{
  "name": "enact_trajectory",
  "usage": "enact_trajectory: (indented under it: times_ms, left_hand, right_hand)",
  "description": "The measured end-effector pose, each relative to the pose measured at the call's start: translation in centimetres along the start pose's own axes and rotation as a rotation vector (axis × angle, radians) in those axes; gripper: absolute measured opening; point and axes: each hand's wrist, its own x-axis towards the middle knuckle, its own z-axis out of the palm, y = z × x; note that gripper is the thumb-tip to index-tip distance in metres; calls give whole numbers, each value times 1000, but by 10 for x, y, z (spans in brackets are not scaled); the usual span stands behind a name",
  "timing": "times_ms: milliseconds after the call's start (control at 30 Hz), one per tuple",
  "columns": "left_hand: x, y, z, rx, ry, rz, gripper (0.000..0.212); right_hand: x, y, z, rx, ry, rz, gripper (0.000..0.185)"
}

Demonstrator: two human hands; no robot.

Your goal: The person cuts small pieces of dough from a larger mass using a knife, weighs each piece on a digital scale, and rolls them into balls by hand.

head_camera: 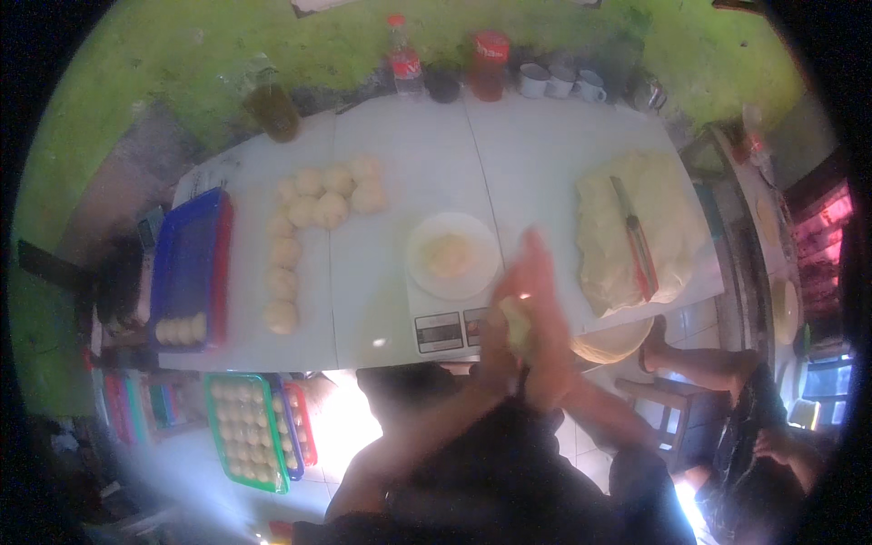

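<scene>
Between my left hand [501,340] and my right hand [545,320], pressed palm to palm, is a piece of dough [516,327]. They are just right of a digital kitchen scale [439,332]. On the scale rests a round white plate [417,272] with a smaller piece of dough [446,255] on it. A large slab of dough [599,245] covers the right part of the table, with a red-handled knife [640,252] lying on top. Round dough balls [283,285] stand in a bent row and a cluster on the left.
Blue and red trays [187,266] stand at the table's left, the blue one holding several dough balls. Filled green, blue and red trays [246,429] are below. A bottle [405,65], a jar [489,68] and cups [535,80] line the wall. Another person [756,409] sits at right.
</scene>
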Motion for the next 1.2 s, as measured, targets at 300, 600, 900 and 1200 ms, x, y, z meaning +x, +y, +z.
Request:
enact_trajectory:
  times_ms: [300,600,900,1200]
  left_hand:
    - [-1,5,-102,618,297,-66,58]
    - [61,-16,-59,427,386,162,46]
    - [40,0,-42,32,499,-187,16]
    - [31,-6,-54,-111,428,-220,24]
  right_hand:
    - [4,67,60,-329,-302,-179,62]
    - [0,55,10,209,-133,300,62]
    - [25,176,-99,-1338,-450,-50,18]
    - [-31,123,-92,200,-416,670,18]
